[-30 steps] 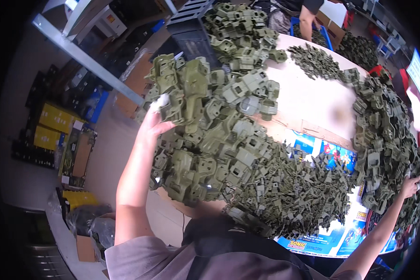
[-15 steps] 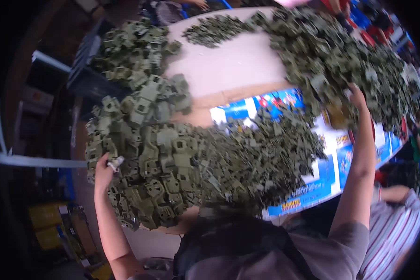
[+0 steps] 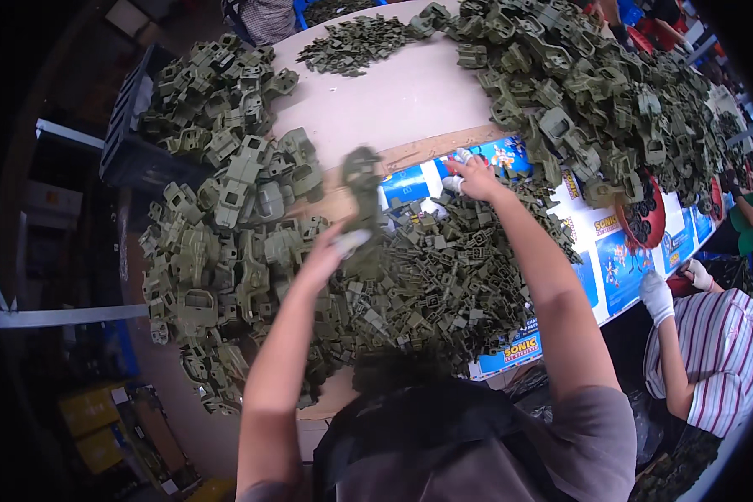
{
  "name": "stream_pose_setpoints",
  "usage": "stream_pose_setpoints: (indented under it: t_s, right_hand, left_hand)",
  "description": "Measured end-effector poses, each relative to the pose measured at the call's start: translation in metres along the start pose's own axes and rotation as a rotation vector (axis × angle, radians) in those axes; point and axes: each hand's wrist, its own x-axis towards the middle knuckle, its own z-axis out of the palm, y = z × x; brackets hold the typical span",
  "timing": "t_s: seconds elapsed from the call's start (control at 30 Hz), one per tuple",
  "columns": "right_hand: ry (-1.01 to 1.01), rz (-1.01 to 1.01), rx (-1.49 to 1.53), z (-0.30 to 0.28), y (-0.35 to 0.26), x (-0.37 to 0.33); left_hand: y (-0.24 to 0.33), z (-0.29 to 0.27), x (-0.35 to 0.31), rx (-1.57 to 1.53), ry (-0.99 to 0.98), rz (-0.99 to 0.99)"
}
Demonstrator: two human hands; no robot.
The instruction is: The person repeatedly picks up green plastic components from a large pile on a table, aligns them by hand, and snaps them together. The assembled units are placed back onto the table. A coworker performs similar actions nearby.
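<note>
My left hand (image 3: pixel 330 253), a white cover on its fingertip, is closed around a long olive-green plastic toy vehicle part (image 3: pixel 362 188) blurred by motion. It is held above the left edge of a pile of small green plastic pieces (image 3: pixel 443 284). My right hand (image 3: pixel 475 178), also with white-covered fingertips, reaches over the blue printed sheet (image 3: pixel 406 186) beyond that pile. Its thumb and index finger are apart, and I see nothing between them. Larger green toy vehicle bodies (image 3: pixel 197 272) are heaped to the left of my left hand.
A high heap of green vehicle shells (image 3: pixel 577 100) covers the right side of the pale table (image 3: pixel 376 105). A dark crate (image 3: pixel 130 125) stands at the left edge. At right, a red bowl (image 3: pixel 657 222) holds black wheels, near a co-worker's white-gloved hand (image 3: pixel 657 297).
My left hand has moved right from the left heap and now holds the green vehicle part. My right hand has moved left from the right heap to the blue sheet.
</note>
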Motion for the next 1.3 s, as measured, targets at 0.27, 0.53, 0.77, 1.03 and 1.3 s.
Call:
stream_pose_setpoints:
  t_s: [0.27,0.53,0.77,1.03,1.3]
  right_hand:
    - [-0.31,-0.109,0.026,0.027,0.011,-0.031]
    - [0.116,-0.08,0.377,-0.026,-0.011,-0.089]
    - [0.017,-0.319,0.512,-0.029,-0.106,-0.251]
    - [0.403,-0.075,0.221,0.026,-0.17,-0.276]
    - [0.298,-0.12,0.212,0.044,-0.156,-0.254]
  left_hand:
    - [-0.055,0.032,0.121,0.32,-0.573,-0.091]
    - [-0.064,0.014,0.036,-0.273,-0.284,0.146]
    - [-0.072,0.002,-0.118,-1.049,-0.345,0.077]
    - [-0.112,0.006,-0.18,-0.937,-0.158,0.063]
    - [-0.131,0.009,-0.186,-0.769,-0.154,0.034]
